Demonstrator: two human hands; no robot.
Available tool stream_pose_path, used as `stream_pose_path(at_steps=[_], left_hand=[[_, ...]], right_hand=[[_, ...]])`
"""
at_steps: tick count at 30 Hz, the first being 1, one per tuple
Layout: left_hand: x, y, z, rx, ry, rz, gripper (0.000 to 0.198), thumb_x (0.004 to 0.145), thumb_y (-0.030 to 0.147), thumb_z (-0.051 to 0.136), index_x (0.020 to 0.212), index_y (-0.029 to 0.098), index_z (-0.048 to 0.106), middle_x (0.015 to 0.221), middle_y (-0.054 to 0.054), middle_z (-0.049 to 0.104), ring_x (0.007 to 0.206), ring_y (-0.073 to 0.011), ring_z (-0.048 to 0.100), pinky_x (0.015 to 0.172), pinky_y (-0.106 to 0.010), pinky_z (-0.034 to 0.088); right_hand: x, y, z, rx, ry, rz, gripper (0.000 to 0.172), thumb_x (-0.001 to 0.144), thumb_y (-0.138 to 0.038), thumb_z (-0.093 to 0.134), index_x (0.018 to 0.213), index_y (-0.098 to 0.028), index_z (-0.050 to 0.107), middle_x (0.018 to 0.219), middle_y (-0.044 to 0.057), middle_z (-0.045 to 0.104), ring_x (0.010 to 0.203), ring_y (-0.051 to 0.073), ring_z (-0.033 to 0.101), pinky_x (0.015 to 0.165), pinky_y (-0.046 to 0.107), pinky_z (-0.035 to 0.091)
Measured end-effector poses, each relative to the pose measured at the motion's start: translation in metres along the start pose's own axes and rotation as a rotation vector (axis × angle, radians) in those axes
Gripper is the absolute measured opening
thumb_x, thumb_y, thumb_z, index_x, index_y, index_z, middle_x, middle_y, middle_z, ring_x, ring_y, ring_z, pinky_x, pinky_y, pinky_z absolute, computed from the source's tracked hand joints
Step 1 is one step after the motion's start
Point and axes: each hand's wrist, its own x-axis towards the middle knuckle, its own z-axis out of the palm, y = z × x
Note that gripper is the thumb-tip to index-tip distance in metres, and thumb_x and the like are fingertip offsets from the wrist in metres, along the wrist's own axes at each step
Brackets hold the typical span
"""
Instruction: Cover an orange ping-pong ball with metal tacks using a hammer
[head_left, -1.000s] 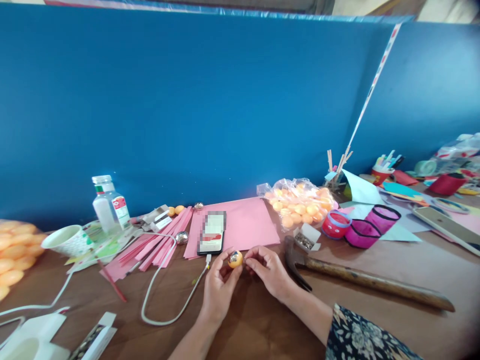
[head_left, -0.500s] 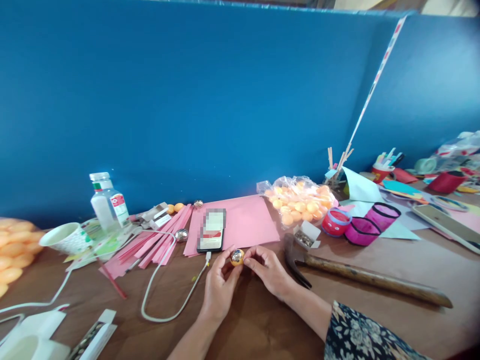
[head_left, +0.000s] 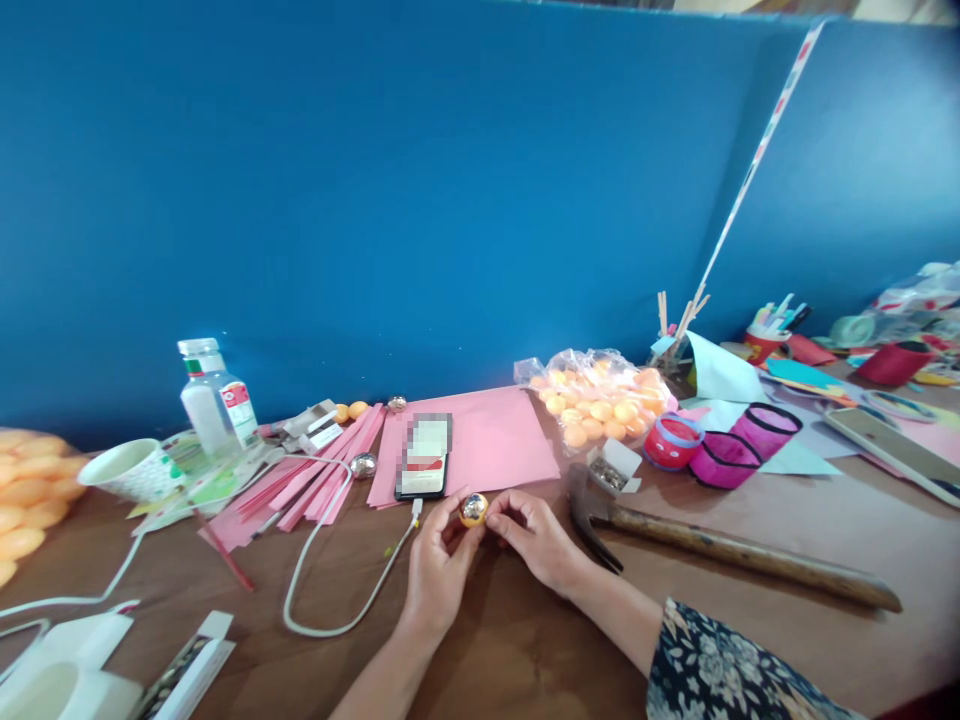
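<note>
Between the thumb and fingers of my left hand (head_left: 441, 560) is a small ball (head_left: 473, 510) with a shiny metallic surface and some orange along its lower side. My right hand (head_left: 536, 540) is pinched closed against the ball's right side; anything between its fingertips is too small to tell. Both hands are low over the brown table, just in front of a phone (head_left: 424, 456) plugged into a white cable (head_left: 315, 632). Beside my right hand lies a claw hammer (head_left: 735, 553). Behind the hammer head stands a small open white box (head_left: 613, 466) of little metal pieces.
A clear bag of orange balls (head_left: 600, 405) sits behind my right hand. Pink sheet (head_left: 502, 440) and pink strips (head_left: 322, 480) lie under and beside the phone, with a shiny ball (head_left: 363, 466) nearby. A bottle (head_left: 217, 400) and paper cup (head_left: 131, 472) stand left, magenta containers (head_left: 724, 460) right.
The ball has turned slightly in my fingers, showing more of its shiny side. Both hands keep almost the same place and grip.
</note>
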Motion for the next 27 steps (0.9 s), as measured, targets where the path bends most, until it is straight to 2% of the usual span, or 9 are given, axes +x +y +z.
stream_pose_path(at_steps=[14, 22, 27], left_hand=[[0.0014, -0.0011, -0.0009, 0.014, 0.036, 0.003, 0.044, 0.070, 0.025, 0.065, 0.112, 0.017, 0.055, 0.112, -0.012, 0.063, 0.101, -0.0239, 0.060, 0.089, -0.038, 0.046], [0.0001, 0.0043, 0.0002, -0.017, 0.025, -0.035, 0.046, 0.072, 0.029, 0.063, 0.115, 0.019, 0.054, 0.113, -0.010, 0.063, 0.101, -0.0236, 0.060, 0.086, -0.037, 0.048], [0.0004, 0.0034, -0.0005, -0.036, 0.022, -0.060, 0.049, 0.071, 0.030, 0.064, 0.117, 0.018, 0.052, 0.114, -0.011, 0.062, 0.101, -0.0238, 0.060, 0.086, -0.037, 0.048]], right_hand=[[-0.0006, 0.0013, -0.0007, -0.035, -0.023, -0.026, 0.019, 0.081, -0.032, 0.054, 0.073, -0.015, 0.055, 0.065, -0.001, 0.054, 0.061, 0.011, 0.047, 0.058, 0.022, 0.038], [0.0013, 0.0035, -0.0030, 0.147, -0.014, 0.040, 0.022, 0.079, -0.036, 0.057, 0.075, -0.015, 0.055, 0.063, -0.002, 0.050, 0.058, 0.009, 0.045, 0.056, 0.021, 0.037], [0.0023, 0.0020, -0.0033, 0.134, 0.031, 0.039, 0.023, 0.077, -0.039, 0.058, 0.073, -0.016, 0.055, 0.060, -0.003, 0.049, 0.055, 0.009, 0.043, 0.052, 0.020, 0.035]])
